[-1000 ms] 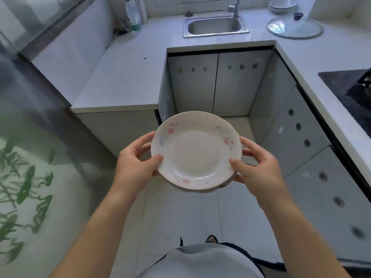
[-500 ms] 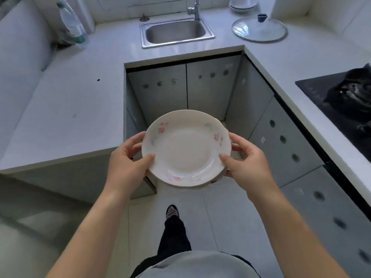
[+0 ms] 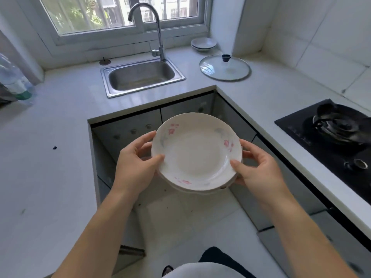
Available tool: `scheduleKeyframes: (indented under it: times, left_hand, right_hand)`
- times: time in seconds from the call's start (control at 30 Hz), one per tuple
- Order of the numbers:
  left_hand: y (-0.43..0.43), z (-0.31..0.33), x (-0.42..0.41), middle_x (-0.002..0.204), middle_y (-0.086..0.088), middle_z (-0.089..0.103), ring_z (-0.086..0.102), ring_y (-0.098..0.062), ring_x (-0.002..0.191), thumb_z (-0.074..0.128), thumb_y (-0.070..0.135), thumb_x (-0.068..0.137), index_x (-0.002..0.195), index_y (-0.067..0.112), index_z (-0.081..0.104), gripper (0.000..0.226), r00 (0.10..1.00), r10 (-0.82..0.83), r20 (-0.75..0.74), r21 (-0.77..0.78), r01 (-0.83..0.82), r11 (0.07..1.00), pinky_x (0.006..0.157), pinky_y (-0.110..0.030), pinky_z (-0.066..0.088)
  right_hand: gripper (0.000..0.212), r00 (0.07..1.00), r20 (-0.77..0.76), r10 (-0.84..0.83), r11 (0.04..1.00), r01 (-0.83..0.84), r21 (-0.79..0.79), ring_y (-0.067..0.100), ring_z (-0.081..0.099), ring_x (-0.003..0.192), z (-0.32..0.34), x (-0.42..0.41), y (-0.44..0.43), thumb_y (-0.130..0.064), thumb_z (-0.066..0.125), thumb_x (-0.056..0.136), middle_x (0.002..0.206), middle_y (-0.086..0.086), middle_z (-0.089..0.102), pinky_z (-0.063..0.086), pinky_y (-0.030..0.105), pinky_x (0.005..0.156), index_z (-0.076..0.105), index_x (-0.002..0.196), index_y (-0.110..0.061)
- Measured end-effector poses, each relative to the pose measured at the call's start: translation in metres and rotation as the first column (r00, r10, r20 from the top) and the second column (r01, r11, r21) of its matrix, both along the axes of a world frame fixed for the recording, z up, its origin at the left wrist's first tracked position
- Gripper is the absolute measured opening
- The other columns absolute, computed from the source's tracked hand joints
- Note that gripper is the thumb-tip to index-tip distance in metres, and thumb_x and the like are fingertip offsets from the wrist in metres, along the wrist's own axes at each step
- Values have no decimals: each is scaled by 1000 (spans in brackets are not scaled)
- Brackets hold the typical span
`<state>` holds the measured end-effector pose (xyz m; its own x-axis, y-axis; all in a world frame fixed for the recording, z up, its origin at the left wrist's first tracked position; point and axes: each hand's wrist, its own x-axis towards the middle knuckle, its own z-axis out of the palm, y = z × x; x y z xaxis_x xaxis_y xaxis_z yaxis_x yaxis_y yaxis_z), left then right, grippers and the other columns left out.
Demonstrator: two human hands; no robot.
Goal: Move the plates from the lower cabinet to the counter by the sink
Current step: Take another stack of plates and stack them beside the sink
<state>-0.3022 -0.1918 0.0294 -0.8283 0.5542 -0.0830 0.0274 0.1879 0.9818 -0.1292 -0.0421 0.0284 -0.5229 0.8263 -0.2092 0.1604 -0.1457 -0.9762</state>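
A small stack of white plates (image 3: 195,155) with pink flower prints hangs in front of me, above the floor between the cabinets. My left hand (image 3: 136,167) grips the stack's left rim, thumb on top. My right hand (image 3: 255,169) holds the right rim the same way. The steel sink (image 3: 140,77) with its tall tap (image 3: 156,27) lies straight ahead beyond the plates, set in the white counter (image 3: 200,85). Closed grey cabinet doors (image 3: 124,129) show below the counter edge.
A glass pot lid (image 3: 224,68) lies on the counter right of the sink, with stacked bowls (image 3: 203,44) behind it. A black gas hob (image 3: 331,137) is at the right. A plastic bottle (image 3: 14,81) stands far left. The left counter (image 3: 44,157) runs alongside me.
I have walked closer to the sink with the plates held in both hands. The view has tilted up, so the window and the tap now show.
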Motion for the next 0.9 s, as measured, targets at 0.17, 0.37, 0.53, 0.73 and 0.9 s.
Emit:
scheduleKeyframes:
  times: [0.17, 0.37, 0.53, 0.73, 0.9]
  left_hand:
    - [72, -3, -36, 100, 9, 70, 70, -8, 77, 69, 0, 77, 121, 31, 59, 54, 997, -69, 33, 4, 69, 998, 60, -29, 59]
    - [169, -6, -85, 96, 11, 71, 69, -6, 78, 67, 0, 78, 118, 32, 61, 51, 994, -88, 69, 13, 87, 996, 57, -22, 56]
    - [253, 3, -123, 98, 12, 70, 70, -7, 79, 69, 1, 76, 112, 38, 62, 52, 996, -74, 50, 21, 73, 997, 62, -29, 59]
    - [319, 1, -167, 102, 8, 70, 69, -14, 88, 67, -1, 77, 112, 40, 62, 54, 999, 1, 43, 18, -2, 1000, 66, -38, 60]
    - [345, -2, -217, 104, 12, 68, 70, -11, 81, 67, -1, 78, 114, 40, 61, 55, 996, 64, 58, -18, -63, 998, 62, -34, 60]
  right_hand:
    - [48, 997, -8, -74, 997, 74, 29, -2, 67, 72, 3, -24, 60, 0, 63, 84, 104, -10, 61, 56, 20, 57, 56, 124, -24]
    - [50, 997, -25, -77, 996, 78, 33, -5, 66, 73, -5, -71, 154, -1, 64, 83, 112, -3, 60, 57, 23, 58, 55, 126, -25]
    - [47, 997, -49, -65, 997, 67, 36, 10, 68, 84, 0, -110, 240, -2, 66, 82, 108, -5, 61, 56, 21, 57, 60, 120, -30]
    - [48, 1000, -19, -6, 998, 7, 58, 18, 62, 100, 2, -165, 318, -3, 66, 82, 105, -8, 60, 60, 29, 65, 59, 120, -33]
    - [48, 998, 7, 68, 998, -68, 14, 13, 64, 92, -9, -224, 352, -1, 65, 82, 107, -7, 61, 59, 24, 60, 58, 121, -29]
